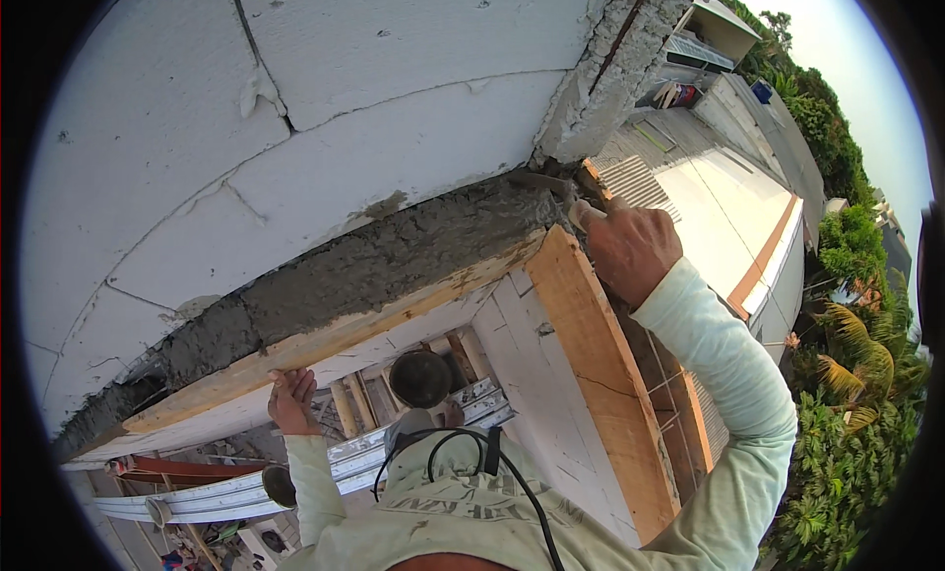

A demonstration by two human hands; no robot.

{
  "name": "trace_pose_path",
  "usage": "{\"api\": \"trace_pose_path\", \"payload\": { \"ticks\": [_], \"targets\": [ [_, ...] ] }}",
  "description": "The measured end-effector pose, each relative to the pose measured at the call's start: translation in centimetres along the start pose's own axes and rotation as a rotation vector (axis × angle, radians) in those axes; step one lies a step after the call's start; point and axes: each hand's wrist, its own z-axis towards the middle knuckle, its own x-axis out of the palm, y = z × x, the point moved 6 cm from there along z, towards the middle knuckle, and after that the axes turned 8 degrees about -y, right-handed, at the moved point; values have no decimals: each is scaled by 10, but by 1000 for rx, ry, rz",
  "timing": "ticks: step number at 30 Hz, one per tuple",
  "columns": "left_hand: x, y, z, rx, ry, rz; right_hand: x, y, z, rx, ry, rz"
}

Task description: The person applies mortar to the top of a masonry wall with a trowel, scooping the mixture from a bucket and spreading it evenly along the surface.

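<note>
My right hand [630, 248] is closed round the light handle of a trowel [543, 183]. The trowel's blade lies on wet grey concrete [394, 246], in the corner by a rough concrete column [600, 89]. This concrete fills a long strip between the white block wall [394, 128] and a wooden formwork board [345, 341]. Lower on the left, my left hand [293, 402] is closed on the edge of that board, its fingertips at the top. A second wooden board [605, 384] meets the first near my right hand.
Below the boards, a dark round bucket [420, 378] stands near my feet. Silvery scaffold planks [335, 473] run beneath me, with a reddish beam [197, 470] beside them. Far down to the right are rooftops [728, 207] and green trees [837, 453]. A black cable [512, 477] hangs across my shirt.
</note>
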Motion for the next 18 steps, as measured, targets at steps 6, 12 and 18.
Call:
{"api": "trace_pose_path", "payload": {
  "ticks": [6,12,18],
  "targets": [
    [-11,3,2,-19,-3,0,1,30,9,-175,50,-166],
    [2,-2,-6,4,-12,-61,17,37,17,-269,151,-397],
    [-2,-3,-9,-12,-46,-99,-25,28,46,-389,89,-342]
  ]
}}
